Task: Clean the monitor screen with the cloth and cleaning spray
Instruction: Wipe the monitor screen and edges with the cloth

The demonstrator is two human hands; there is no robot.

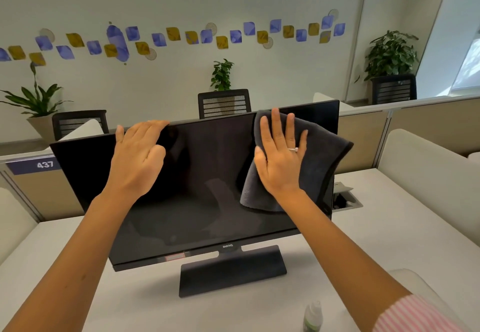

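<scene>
A black monitor (pixel 197 188) with a dark, switched-off screen stands on the white desk in front of me. My left hand (pixel 137 155) holds its top edge left of centre, the fingers curled over the rim. My right hand (pixel 281 160) lies flat with straight spread fingers on a dark grey cloth (pixel 319 165), pressing it against the upper right part of the screen. The cloth hangs down over the screen's right side. A small white and green spray bottle (pixel 313 317) stands on the desk at the bottom edge of view, near my right forearm.
The monitor's flat black base (pixel 231 272) rests on the white desk (pixel 130 305). An open cable hatch (pixel 345 199) sits behind the monitor at the right. Desk partitions, black office chairs and potted plants stand beyond.
</scene>
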